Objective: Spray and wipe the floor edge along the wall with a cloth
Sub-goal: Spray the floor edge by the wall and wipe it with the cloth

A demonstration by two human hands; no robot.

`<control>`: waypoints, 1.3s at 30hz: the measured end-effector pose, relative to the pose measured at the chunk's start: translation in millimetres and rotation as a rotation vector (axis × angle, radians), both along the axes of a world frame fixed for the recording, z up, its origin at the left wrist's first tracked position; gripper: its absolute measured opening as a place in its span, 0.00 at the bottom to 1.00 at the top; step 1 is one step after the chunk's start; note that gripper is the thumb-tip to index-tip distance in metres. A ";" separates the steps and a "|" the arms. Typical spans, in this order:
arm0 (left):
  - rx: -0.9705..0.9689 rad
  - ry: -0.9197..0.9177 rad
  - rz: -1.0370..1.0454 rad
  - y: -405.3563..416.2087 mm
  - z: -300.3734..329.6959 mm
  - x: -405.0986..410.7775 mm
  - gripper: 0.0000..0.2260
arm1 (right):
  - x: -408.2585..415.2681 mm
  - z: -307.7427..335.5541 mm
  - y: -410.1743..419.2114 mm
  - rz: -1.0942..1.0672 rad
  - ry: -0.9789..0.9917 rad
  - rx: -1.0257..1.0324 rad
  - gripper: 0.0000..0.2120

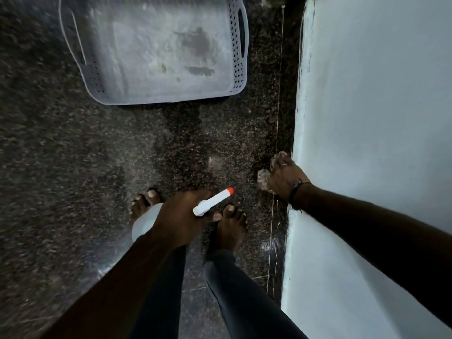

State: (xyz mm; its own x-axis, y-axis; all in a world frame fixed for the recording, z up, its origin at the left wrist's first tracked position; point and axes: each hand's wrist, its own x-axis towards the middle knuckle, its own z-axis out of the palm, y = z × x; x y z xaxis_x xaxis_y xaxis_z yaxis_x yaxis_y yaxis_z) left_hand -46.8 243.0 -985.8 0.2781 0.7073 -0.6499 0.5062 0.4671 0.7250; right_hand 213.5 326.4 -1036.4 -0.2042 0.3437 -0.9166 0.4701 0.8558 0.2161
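The right hand (285,176) gripped a bunched cloth (263,177) against the floor edge (285,133) beside the wall (367,118); the left hand (181,216) clasped the spray bottle (212,201). Cloth judged soft, light, best held bunched.

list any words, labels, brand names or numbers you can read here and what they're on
None can be read.
Spray bottle in the left hand: white head with an orange tip, no print visible.
Basket: plain perforated plastic, no label.
Cloth in the right hand: no visible text.
Wall: no signs.
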 end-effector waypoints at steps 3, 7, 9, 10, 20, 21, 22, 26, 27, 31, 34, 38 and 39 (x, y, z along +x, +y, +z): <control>-0.013 0.025 -0.019 -0.7 0.8 0.5 0.17 | -3.2 8.6 -0.2 -0.002 0.011 -0.030 0.20; -0.025 0.009 -0.037 -1.3 8.6 1.0 0.09 | -6.2 9.8 -0.6 -0.157 0.006 0.018 0.20; -0.032 0.022 -0.074 -0.2 14.4 2.6 0.08 | -20.9 19.0 4.5 -0.274 0.040 -0.088 0.16; -0.029 0.026 -0.082 -0.1 17.1 3.9 0.12 | -28.9 24.6 11.7 -0.367 0.076 -0.126 0.15; 0.022 0.104 -0.100 0.5 20.4 25.9 0.19 | -27.8 33.3 76.1 -0.651 0.307 0.020 0.15; 0.020 0.102 -0.101 -0.5 20.6 26.4 0.20 | -27.0 31.4 75.3 -0.578 0.299 0.023 0.14; 0.009 0.090 -0.101 -0.2 20.9 25.9 0.20 | -28.6 31.8 72.9 -0.478 0.287 0.027 0.13; -0.004 0.043 -0.086 -3.4 16.4 18.2 0.20 | -23.0 19.6 43.6 -0.063 0.200 0.038 0.13; 0.001 0.038 -0.080 -5.5 14.4 16.2 0.20 | -13.7 10.2 30.3 -0.030 0.142 0.052 0.15; -0.018 0.029 -0.094 -11.7 9.5 5.4 0.08 | 11.5 -16.5 -14.2 -0.065 0.067 -0.246 0.26; -0.005 0.017 -0.056 -18.9 0.8 -2.1 0.07 | 15.5 -10.8 -37.3 -0.191 0.087 -0.183 0.18; -0.006 0.044 -0.072 -26.5 -5.1 -10.2 0.06 | 17.5 -8.9 -57.2 -0.197 0.139 0.003 0.25; -0.004 0.058 -0.080 -27.8 -5.0 -11.3 0.10 | 13.6 -4.9 -57.2 -0.283 0.087 -0.076 0.22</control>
